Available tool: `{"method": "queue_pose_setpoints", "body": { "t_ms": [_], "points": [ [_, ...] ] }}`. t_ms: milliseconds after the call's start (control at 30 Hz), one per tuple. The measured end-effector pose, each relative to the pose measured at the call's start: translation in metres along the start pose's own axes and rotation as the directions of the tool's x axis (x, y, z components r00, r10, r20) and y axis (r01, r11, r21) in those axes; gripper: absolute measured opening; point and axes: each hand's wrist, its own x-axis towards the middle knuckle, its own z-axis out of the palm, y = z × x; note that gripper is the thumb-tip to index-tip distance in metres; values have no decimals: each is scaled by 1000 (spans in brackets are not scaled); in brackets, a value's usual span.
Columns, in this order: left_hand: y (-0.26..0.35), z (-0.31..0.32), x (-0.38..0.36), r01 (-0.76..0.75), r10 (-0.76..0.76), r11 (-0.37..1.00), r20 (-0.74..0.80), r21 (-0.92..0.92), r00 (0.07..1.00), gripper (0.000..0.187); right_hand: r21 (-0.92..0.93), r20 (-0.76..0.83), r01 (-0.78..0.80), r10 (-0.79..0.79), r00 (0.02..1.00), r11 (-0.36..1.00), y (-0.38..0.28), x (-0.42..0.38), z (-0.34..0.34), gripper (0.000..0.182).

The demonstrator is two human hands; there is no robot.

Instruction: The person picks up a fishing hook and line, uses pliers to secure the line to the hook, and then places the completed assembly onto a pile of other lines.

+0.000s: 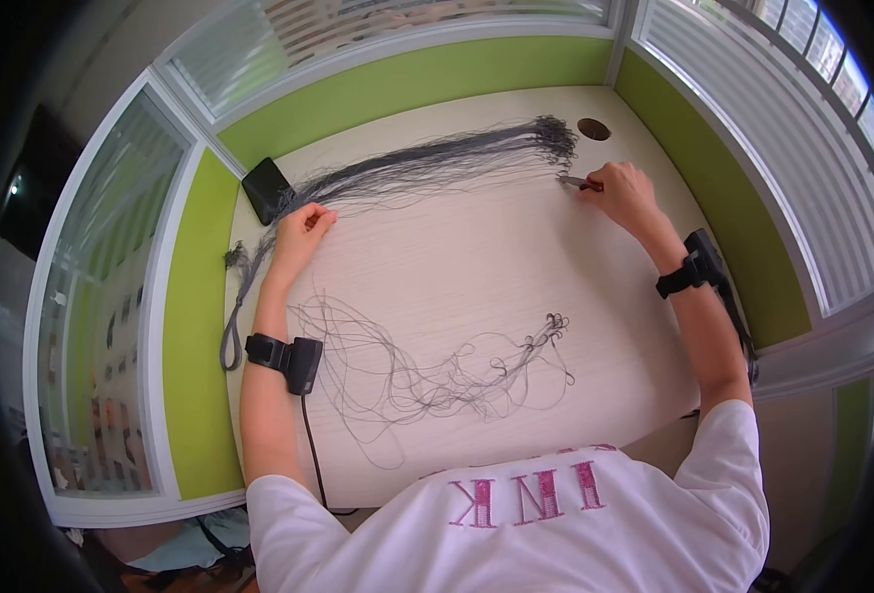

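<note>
A long bundle of thin grey lines (427, 150) stretches across the back of the table, its dark hook-shaped ends (555, 136) clustered at the right. My right hand (623, 195) is closed around a small pointed tool with a red and black handle, which looks like pliers (579, 184); its tip is just below the hooked ends. At the bundle's left end, my left hand (304, 232) is closed in a pinch beside the strands. What sits between its fingertips is too fine to make out. A looser tangle of lines (427, 385) with hooked ends lies nearer me.
Beside my left hand stands a black box-like object (267, 191). A grey loop of gathered strands (231, 336) lies by the left edge. There is a round cable hole (594, 129) at the back right. Green partitions (417, 84) enclose the table. A cable (313, 455) hangs from my left wrist device.
</note>
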Motion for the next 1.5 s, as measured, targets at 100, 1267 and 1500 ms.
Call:
{"method": "queue_pose_setpoints", "body": {
  "t_ms": [100, 1267, 1500],
  "points": [
    [-2, -1, -1, -192, 239, 897, -72, 399, 968, 19, -29, -38, 50, -51, 998, 998, 3, 9, 4, 27],
    [7, 26, 20, -395, 475, 818, -104, 418, 874, 14, -229, -27, 187, -198, 980, 955, -4, 75, 20, 19],
    [8, 27, 20, -392, 468, 829, -114, 398, 876, 14, -240, -66, 139, -160, 985, 961, 6, 74, 13, 18]
  ]
}}
